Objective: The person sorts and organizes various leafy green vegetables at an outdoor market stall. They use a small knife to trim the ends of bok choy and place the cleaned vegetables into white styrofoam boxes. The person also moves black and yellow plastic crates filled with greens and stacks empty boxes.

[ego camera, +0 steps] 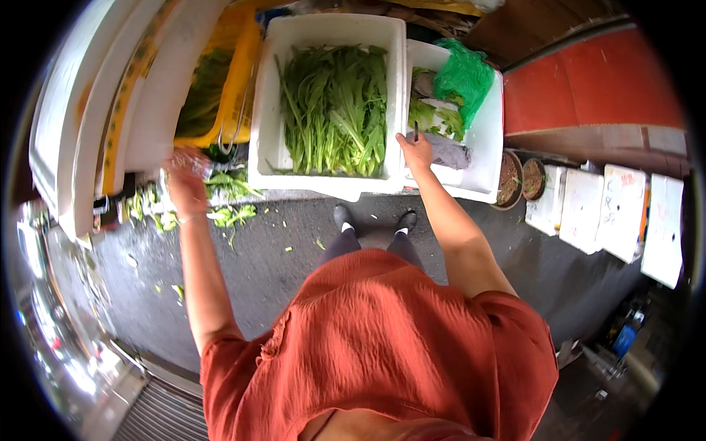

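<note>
A white foam box (326, 23) holding long leafy green stalks (336, 110) stands in front of me. My right hand (417, 150) is at the right rim of this box, closed around a small dark-tipped thing, possibly a knife; most of it is hidden. Beside it, a second foam box (488, 165) holds a green plastic bag (466, 77), leaves and grey cloth-like pieces. My left hand (186, 168) is blurred, below a yellow crate (234, 82) of greens and near loose leaves; its fingers and any contents cannot be made out.
Stacked foam boxes (83, 110) rise at the left. Leaf trimmings (229, 215) lie on the dark wet floor. Two round pots (510, 179) and several upright foam pieces (623, 212) stand at the right, below a red panel (593, 80).
</note>
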`<state>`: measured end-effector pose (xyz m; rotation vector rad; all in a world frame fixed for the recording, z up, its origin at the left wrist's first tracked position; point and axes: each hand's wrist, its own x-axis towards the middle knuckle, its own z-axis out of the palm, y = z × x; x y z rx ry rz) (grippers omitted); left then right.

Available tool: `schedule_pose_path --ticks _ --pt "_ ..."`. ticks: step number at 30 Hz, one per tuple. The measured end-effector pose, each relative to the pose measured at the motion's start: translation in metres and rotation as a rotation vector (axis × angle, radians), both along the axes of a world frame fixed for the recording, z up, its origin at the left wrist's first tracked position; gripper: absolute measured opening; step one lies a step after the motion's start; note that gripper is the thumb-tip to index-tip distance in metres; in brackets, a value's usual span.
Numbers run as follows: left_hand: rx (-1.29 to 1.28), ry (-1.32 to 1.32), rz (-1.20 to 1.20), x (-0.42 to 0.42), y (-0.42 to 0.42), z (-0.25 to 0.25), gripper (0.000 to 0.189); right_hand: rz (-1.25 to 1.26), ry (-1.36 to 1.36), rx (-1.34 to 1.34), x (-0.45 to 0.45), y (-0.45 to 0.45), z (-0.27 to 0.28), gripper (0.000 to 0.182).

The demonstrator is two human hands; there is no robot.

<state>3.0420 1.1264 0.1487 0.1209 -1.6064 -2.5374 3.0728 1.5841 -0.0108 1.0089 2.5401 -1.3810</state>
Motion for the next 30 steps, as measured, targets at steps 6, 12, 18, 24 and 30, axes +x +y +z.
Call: schedule_pose_path --ticks 6,12,18,24,30 --pt "-0.984 -0.302 -0.038 -0.031 0.019 -0.189 0.060 0.106 -0.313 0.334 -0.031 -0.011 -0.011 0.065" --pt "-1.397 -0.456 -0.260 -0.059 0.020 -0.234 0.065 0.110 -0.359 0.348 -0.033 -0.005 -0.021 0.046" --pt "-1.476 -0.435 -0.282 -0.054 0.039 -0.183 0.045 0.125 -0.272 0.197 -0.031 0.025 -0.012 0.033" --pt "-1.463 -0.414 -0.109 -0.006 0.123 -0.051 0.043 0.213 -0.143 0.198 -0.005 0.083 0.056 0.030" --pt "-1.450 -0.425 -0.165 0.035 0.264 -0.031 0.039 0.151 -0.120 0.220 0.040 0.241 0.105 0.035"
